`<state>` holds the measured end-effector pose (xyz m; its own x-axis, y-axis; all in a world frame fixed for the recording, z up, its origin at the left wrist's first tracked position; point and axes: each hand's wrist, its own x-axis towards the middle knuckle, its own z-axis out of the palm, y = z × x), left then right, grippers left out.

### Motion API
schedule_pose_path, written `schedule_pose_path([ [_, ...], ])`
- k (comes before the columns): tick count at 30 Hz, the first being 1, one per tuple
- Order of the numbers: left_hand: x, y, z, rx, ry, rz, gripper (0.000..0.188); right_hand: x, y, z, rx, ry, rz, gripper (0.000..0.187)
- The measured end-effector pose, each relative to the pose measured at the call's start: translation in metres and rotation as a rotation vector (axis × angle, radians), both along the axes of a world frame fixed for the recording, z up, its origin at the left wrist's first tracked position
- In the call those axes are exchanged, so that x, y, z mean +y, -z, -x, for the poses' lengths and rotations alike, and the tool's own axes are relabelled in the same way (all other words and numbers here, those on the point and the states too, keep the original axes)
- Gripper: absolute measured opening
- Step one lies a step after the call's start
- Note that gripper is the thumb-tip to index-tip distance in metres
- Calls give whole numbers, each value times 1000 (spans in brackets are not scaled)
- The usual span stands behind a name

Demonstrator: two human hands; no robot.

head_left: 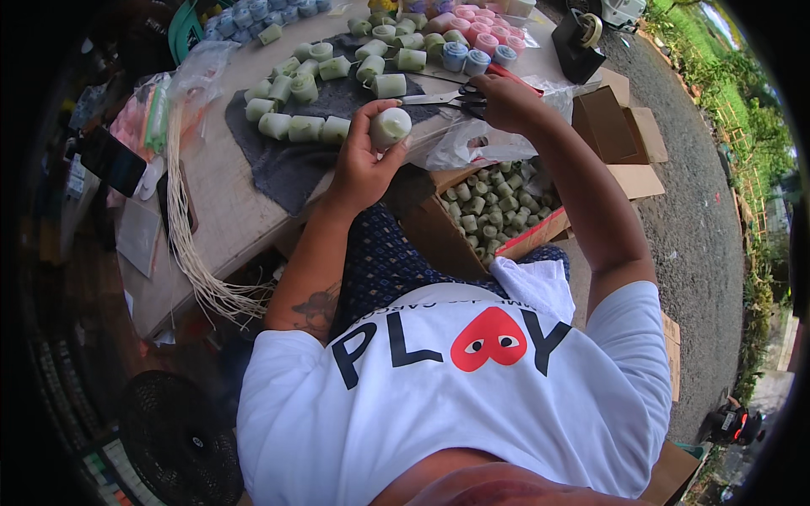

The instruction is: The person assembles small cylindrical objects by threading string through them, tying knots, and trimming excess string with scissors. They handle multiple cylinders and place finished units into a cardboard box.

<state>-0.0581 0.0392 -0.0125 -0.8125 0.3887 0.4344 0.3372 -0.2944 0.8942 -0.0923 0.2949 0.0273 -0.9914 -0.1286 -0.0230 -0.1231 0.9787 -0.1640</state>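
My left hand is closed round a pale green candle, its rounded end turned up toward me. To its right, my right hand grips the handles of a pair of scissors. The blades point left, just above the held candle and apart from it. More pale green candles lie in rows on a dark grey cloth beyond my left hand. Several blue candles and pink candles stand farther back on the table. Part of a red object shows behind my right hand.
A cardboard box full of green candles stands below the table edge, with a clear plastic bag above it. Long white wicks hang over the table's left side near a phone. A black tape dispenser sits far right.
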Motion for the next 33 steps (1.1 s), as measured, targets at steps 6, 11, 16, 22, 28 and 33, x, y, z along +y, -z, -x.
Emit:
schedule_pose_path([
  [6,14,0,1,71,-39,-5,39,17,0,-13,84,-162,-108,45],
  [11,12,-4,-1,145,-165,97,33,41,-50,-52,-206,128,377,45],
  [16,23,-3,-1,268,-326,267,32,-39,-61,-107,309,-198,1583,46],
  [22,26,-17,-4,350,-350,284,35,-83,-62,-126,733,-495,1480,53],
  [28,22,-7,1,408,-380,308,38,-84,-67,-129,692,-513,1515,47],
  [33,23,-14,4,318,-346,266,36,-84,-49,-129,330,-313,1400,48],
])
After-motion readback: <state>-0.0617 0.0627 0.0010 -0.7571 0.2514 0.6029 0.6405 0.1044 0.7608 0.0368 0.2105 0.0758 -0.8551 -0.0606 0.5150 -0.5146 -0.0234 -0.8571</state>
